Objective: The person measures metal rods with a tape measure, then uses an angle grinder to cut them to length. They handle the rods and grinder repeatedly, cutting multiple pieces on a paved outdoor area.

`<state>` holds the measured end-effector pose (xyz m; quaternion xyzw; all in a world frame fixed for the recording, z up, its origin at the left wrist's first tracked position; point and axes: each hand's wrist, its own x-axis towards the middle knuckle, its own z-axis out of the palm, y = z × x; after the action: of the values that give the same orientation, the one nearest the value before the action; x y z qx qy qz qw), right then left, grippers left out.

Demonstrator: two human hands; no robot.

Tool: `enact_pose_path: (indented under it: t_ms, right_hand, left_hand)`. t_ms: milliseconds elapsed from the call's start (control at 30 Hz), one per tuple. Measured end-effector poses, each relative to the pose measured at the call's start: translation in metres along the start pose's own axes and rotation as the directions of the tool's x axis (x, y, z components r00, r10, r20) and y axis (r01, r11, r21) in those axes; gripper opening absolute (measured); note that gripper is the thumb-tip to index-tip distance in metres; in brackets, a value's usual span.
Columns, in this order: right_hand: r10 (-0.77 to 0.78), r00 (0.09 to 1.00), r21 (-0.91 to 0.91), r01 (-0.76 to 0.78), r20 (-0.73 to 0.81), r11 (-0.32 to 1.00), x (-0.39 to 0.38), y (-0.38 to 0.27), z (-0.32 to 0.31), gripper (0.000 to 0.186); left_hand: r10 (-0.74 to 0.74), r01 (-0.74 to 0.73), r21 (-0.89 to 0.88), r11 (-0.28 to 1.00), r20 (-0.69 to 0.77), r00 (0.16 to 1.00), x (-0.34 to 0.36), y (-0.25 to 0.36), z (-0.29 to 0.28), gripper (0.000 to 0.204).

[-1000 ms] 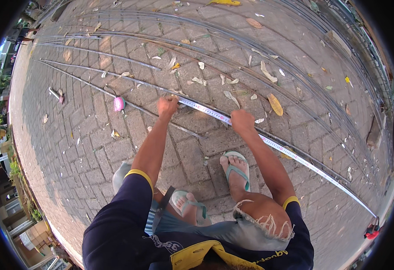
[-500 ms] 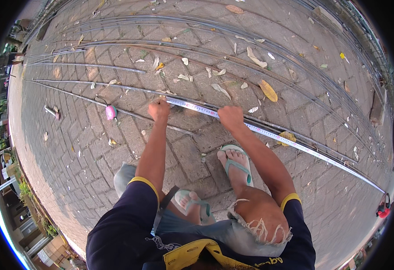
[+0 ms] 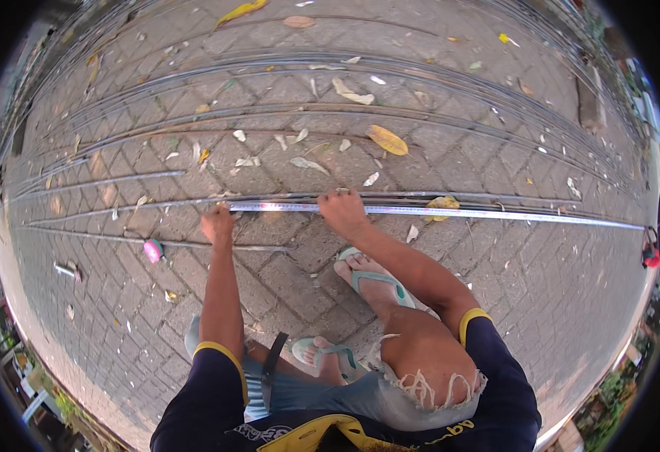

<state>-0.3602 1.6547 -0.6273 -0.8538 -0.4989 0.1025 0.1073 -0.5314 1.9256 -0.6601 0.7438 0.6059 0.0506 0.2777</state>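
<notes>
A long steel tape measure blade (image 3: 435, 213) is stretched across the paving, running beside several thin metal rods (image 3: 526, 202). Its end is pinched in my left hand (image 3: 217, 224), whose fingers are closed at a rod. Further right along it, my right hand (image 3: 343, 214) is closed around the blade and perhaps the rods beneath; the knuckles hide which. The red tape case (image 3: 651, 258) lies at the far right end of the blade. Left of my left hand, a pink and green round object (image 3: 153, 251) sits by another metal rod (image 3: 251, 247).
Many long rods (image 3: 284, 111) lie in curved rows beyond my hands. Dry leaves, among them a yellow-brown leaf (image 3: 387, 140), are scattered over the paving (image 3: 284, 282). A small silvery cylinder (image 3: 66, 271) lies at the left. My sandalled foot (image 3: 375, 277) stands just below the tape.
My head view has turned, so the tape and rods now run nearly level across it. Both hands appear lower and further left, keeping their holds on the tape.
</notes>
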Motion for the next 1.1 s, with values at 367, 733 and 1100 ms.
enact_pose_path:
  t_ms: [367,733,1100]
  right_hand:
    - [0.563,0.633,0.314,-0.471,-0.53,0.825,-0.153,0.063,-0.004,0.02]
    - [0.939,0.269,0.157,-0.939,-0.213,0.305,-0.263,0.062,0.049,0.044]
    - [0.951,0.304,0.136,-0.941,-0.055,0.309,-0.264,0.064,0.038,0.044]
  left_hand:
    - [-0.012,0.001,0.128,0.992,0.08,0.997,0.045,-0.013,0.004,0.036]
    - [0.093,-0.118,0.168,0.979,0.148,0.985,0.074,-0.036,0.007,0.033]
    - [0.194,-0.266,0.392,0.881,0.215,0.957,0.082,-0.043,0.013,0.034]
